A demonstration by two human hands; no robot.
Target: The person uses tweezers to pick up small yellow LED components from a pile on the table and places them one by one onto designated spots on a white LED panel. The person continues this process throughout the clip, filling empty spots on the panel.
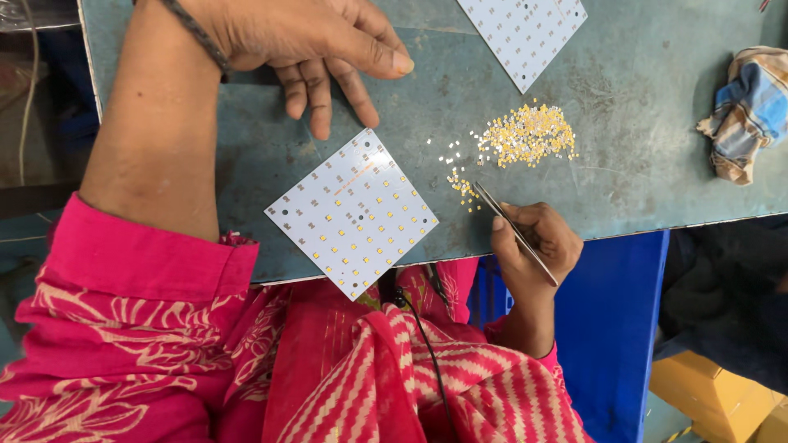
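Grip: right hand pinches slim metal tweezers between thumb and fingers; whether the tips are closed on a chip cannot be told. Left hand holds nothing, fingers loosely spread.
Left hand pose: palm down on the teal bench top, fingertips just beyond the far corner of the white square board, forearm running down the left side.
Board: lies flat, turned diamond-wise near the bench edge, partly filled with small yellow chips.
Right hand pose: wrist at the bench edge, tweezers angled up-left, tips at a small cluster of chips.
Chip pile: loose yellow heap, beyond the tweezers.
Doing it well: judged best to take one chip at a time, lightly, and steady the board.
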